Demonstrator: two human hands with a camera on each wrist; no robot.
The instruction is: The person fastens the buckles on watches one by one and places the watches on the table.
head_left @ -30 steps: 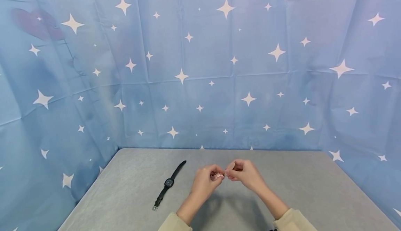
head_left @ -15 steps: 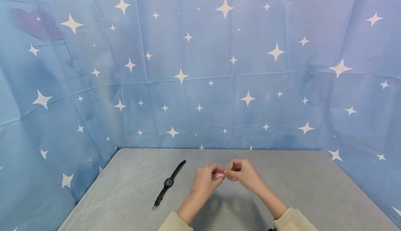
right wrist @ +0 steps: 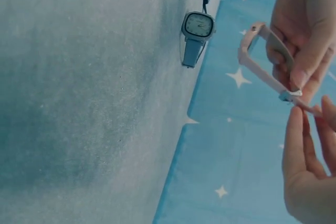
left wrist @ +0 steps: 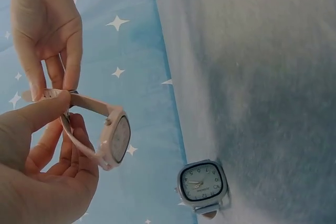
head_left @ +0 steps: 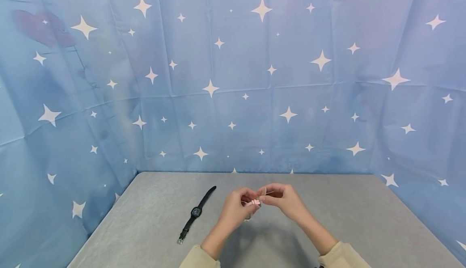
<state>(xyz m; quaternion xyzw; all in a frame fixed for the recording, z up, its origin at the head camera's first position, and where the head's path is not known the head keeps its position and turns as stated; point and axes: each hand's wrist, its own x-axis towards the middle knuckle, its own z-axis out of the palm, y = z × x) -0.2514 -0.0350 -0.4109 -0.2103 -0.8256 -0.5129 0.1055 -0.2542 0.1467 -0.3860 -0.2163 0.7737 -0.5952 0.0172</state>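
Note:
A pink wristwatch (left wrist: 119, 139) is held up between both hands, its strap bent into a loop. My left hand (head_left: 232, 207) pinches the strap beside the metal buckle (right wrist: 286, 96) with thumb and fingers. From the other side, my right hand (head_left: 285, 199) grips the strap end (right wrist: 311, 109) between thumb and fingertips. In the left wrist view the strap end passes at the buckle; the fingers partly hide whether it is fully through. The watch case hangs clear of the fingers in both wrist views, but is mostly hidden in the head view.
A black watch (head_left: 196, 212) lies stretched out on the grey table (head_left: 153, 203), left of the hands. Another watch with a blue-grey strap (right wrist: 198, 24) rests on the table in both wrist views. A blue star-patterned curtain (head_left: 233, 98) stands behind and at the sides.
My left hand has shifted slightly and the pink wristwatch has turned in the fingers. The right fingertips have moved a little left over the strap end. The black watch has stayed put.

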